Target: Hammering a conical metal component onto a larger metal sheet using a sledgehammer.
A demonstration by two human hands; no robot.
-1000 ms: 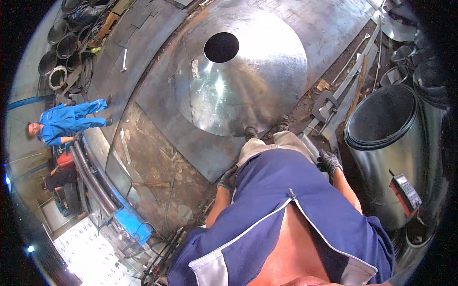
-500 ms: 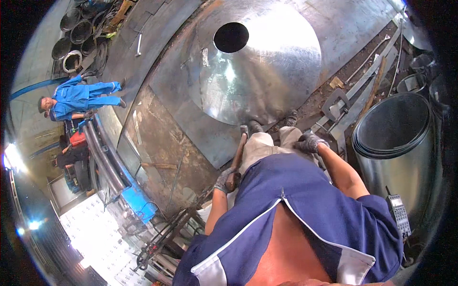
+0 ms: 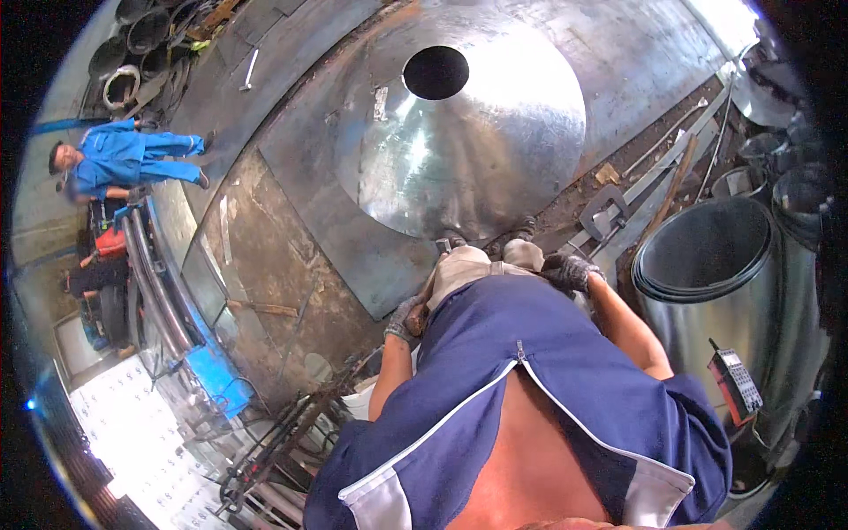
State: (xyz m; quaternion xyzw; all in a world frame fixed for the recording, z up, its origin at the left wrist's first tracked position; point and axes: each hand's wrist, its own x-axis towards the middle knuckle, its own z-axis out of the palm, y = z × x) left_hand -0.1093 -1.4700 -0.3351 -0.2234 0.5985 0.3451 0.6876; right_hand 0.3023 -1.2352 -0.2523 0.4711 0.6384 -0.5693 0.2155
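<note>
My left hand (image 3: 405, 318), in a grey work glove, is closed round the wooden handle of a hammer (image 3: 421, 311) beside my left thigh. The hammer's metal head shows past my knee, while my leg hides part of the handle. On the other side, my gloved right hand (image 3: 572, 270) rests by my right thigh with nothing visible in it; its fingers partly show. Just beyond my feet lies a big shiny sheet-metal cone (image 3: 495, 150) with a round hole at its top. It sits on a flat metal plate (image 3: 309, 190).
A tall roll of sheet metal (image 3: 707, 256) stands at the right, near a C-shaped clamp (image 3: 603, 215) and long metal strips. A person in blue (image 3: 132, 159) is at the far left, by a blue machine with rollers (image 3: 212, 375). A radio (image 3: 735, 384) hangs at my right shoulder.
My view has shifted a little, so the surroundings sit further left or lower. The hammer stays in my left hand, now more covered by my leg. My right hand remains by my thigh.
</note>
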